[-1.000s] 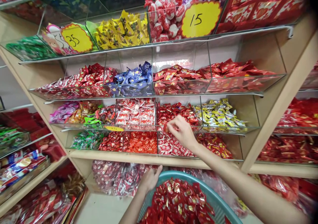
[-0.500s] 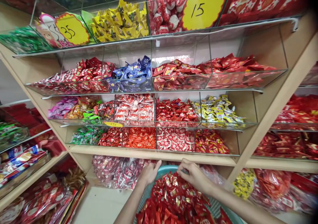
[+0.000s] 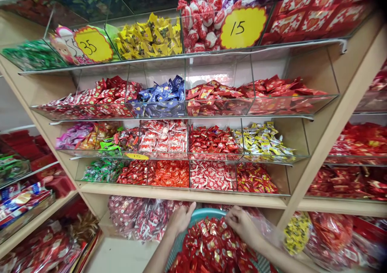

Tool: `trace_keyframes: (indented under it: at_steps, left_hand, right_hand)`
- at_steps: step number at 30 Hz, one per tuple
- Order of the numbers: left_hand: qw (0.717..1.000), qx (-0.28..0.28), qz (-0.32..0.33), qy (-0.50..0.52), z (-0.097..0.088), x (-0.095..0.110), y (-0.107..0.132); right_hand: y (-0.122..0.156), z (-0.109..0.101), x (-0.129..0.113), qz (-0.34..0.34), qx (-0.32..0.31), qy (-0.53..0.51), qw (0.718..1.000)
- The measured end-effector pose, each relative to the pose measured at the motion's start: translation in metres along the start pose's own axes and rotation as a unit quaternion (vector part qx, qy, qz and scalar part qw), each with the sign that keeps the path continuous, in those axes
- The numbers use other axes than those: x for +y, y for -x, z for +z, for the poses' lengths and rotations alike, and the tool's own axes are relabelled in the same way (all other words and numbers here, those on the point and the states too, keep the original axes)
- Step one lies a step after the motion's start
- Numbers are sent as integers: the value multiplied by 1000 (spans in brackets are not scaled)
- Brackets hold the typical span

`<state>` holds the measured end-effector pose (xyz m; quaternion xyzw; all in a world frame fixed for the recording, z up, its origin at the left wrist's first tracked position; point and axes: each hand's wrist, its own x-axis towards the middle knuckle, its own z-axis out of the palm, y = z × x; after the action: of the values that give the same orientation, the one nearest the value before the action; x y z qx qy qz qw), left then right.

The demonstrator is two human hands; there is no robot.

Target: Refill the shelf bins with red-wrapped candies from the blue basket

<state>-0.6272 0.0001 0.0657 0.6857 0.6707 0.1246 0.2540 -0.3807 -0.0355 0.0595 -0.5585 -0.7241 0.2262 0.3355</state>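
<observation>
A teal plastic basket (image 3: 205, 213) heaped with red-wrapped candies (image 3: 211, 240) sits low in front of me, below the shelves. My left hand (image 3: 180, 219) is at the basket's left rim, thumb pointing up and the other fingers closed round the outer side, partly hidden. Over the far right part of the heap, my right hand (image 3: 244, 226) has its fingers curled and pressed together, close to the candies and the rim. Whatever it may hold is hidden.
A wooden shelf unit (image 3: 242, 198) rises ahead, with clear bins of wrapped candies. Yellow price tags (image 3: 243, 28) hang at the top. Bagged candies (image 3: 154, 220) lie under the lowest board. Flat red packages (image 3: 42, 244) stand at left; more bags (image 3: 335, 232) lie at right.
The shelves sit slightly lower in view. My right hand has shifted right and down, its fingers going from a raised pinch to curled over the candies. My left hand stays at the rim.
</observation>
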Motion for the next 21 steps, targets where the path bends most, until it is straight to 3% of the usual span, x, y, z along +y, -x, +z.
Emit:
trace_keyframes:
  at_steps: [5,11,13,15,18,21]
  left_hand:
    - [999,6,40,25,4,-5,-3]
    - [999,3,41,34,3,-5,-4]
    - [998,1,45,33,3,-4,-4]
    - [999,2,40,30,3,-5,-5]
    - [999,4,33,30,5,-8,-6]
    - [999,5,34,35,6,-9,-8]
  right_hand:
    - [-18,-40,-29,-49,40,26,998]
    - [-86,-109,-95,-161,126,89,975]
    - [-113,-125,-110,-140,146,130,971]
    - [-136,-135,-120,-75,145,167,972]
    - [-160,-141,-129,28,102,209,972]
    - [-172,-139,-135,77,50,247,965]
